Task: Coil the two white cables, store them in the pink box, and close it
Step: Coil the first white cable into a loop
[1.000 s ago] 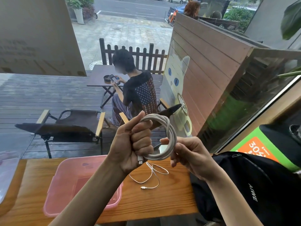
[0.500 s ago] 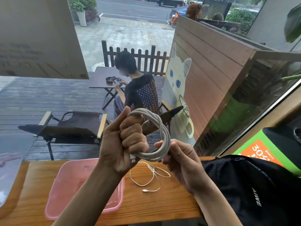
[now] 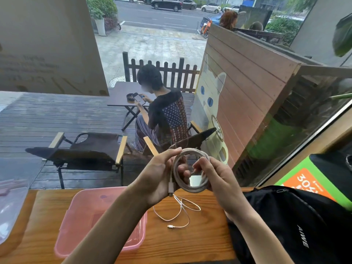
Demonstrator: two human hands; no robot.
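Observation:
A thick white cable (image 3: 192, 189) is wound into a round coil and held above the wooden table (image 3: 200, 242). My left hand (image 3: 158, 178) grips its left side, thumb over the top, with a plug end hanging down below the fingers. My right hand (image 3: 215, 176) pinches the coil's right side from inside. A thin white cable (image 3: 178, 212) lies loose in loops on the table under the hands. The open pink box (image 3: 76, 212) sits on the table to the left, partly hidden by my left forearm.
A black backpack (image 3: 297, 225) covers the table's right end. A translucent lid (image 3: 13, 199) rests at the far left. A window pane stands right behind the table; beyond it a person sits on a deck with folding chairs.
The coil has come lower and turned to face me. My left fist has loosened to a side grip, and my right hand has moved up to pinch the coil.

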